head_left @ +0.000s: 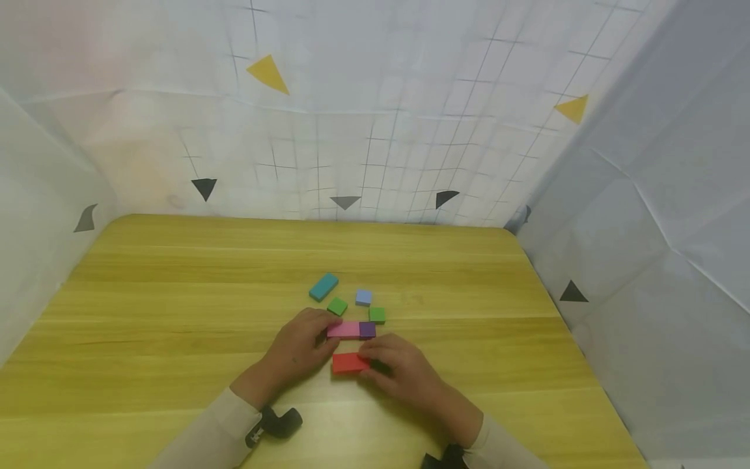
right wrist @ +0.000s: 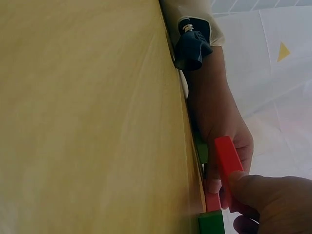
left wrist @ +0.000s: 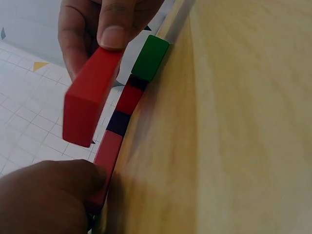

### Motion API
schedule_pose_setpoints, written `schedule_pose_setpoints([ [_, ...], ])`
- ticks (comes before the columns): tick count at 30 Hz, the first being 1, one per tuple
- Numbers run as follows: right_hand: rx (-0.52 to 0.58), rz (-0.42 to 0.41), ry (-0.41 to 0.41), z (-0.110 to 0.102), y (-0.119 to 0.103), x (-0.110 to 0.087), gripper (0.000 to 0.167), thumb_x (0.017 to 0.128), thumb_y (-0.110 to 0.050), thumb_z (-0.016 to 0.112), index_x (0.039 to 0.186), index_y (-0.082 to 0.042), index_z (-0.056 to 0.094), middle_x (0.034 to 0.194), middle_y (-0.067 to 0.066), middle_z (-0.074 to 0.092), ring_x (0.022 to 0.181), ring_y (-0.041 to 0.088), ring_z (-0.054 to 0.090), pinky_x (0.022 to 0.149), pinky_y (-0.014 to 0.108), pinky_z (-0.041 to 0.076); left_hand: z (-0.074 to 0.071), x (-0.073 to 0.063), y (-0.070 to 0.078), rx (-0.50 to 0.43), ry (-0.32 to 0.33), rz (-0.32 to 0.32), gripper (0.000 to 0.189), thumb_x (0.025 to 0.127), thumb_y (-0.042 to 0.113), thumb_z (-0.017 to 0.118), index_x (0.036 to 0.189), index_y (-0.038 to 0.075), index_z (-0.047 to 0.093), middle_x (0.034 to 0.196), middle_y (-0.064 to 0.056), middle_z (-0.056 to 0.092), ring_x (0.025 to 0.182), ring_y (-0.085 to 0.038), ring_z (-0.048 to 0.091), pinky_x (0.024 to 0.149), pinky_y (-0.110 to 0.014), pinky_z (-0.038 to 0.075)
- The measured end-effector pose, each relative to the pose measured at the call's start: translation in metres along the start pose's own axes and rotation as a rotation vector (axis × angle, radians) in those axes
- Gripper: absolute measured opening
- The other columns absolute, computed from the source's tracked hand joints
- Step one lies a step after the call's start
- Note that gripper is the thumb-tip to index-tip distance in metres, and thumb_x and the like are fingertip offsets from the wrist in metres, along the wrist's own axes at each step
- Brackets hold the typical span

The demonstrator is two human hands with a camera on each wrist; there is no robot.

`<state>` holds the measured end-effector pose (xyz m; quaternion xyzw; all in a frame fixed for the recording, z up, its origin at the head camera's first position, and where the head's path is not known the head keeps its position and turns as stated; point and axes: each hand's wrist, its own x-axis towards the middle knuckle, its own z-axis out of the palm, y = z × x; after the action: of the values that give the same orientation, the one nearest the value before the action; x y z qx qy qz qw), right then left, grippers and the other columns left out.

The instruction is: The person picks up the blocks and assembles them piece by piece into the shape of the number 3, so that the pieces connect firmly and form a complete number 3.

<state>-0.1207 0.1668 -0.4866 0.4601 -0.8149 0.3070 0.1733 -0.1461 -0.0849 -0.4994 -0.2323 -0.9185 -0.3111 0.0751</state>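
- Lower centre: the pink block [head_left: 344,331] is pinched by the left hand [head_left: 300,346], seemingly for steadiness.
- Below, the red block [head_left: 347,363] is gripped at one end by the right hand [head_left: 407,372], likely for control.

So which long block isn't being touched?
The teal block, farthest back; the left hand holds the pink one, the right hand the red one.
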Motion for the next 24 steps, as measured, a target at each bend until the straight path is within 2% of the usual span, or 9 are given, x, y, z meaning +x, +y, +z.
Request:
schedule_pose_setpoints([
  [11, -0.004, -0.020, -0.040, -0.0001, -0.0024, 0.0000, 0.028, 0.083, -0.022, 0.082, 0.106, -0.009, 0.074, 0.110, -0.001, 0.071, 0.107, 0.014, 0.064, 0.097, 0.025, 0.051, 0.0002, -0.0004, -0.0001, -0.010, 0.016, 0.011, 0.030, 0.091, 0.028, 0.071, 0.119, 0.019, 0.071, 0.119, 0.008, 0.067, 0.111, -0.008, 0.057, 0.095, -0.030, 0.052],
  [24, 0.001, -0.014, -0.128, -0.0025, -0.0045, 0.0009, 0.026, 0.084, -0.025, 0.080, 0.106, -0.011, 0.074, 0.107, -0.003, 0.072, 0.110, 0.016, 0.064, 0.101, 0.033, 0.050, -0.0003, -0.0001, 0.0010, -0.004, 0.015, 0.009, 0.030, 0.092, 0.029, 0.070, 0.120, 0.019, 0.070, 0.118, 0.010, 0.067, 0.111, -0.006, 0.057, 0.094, -0.028, 0.053],
])
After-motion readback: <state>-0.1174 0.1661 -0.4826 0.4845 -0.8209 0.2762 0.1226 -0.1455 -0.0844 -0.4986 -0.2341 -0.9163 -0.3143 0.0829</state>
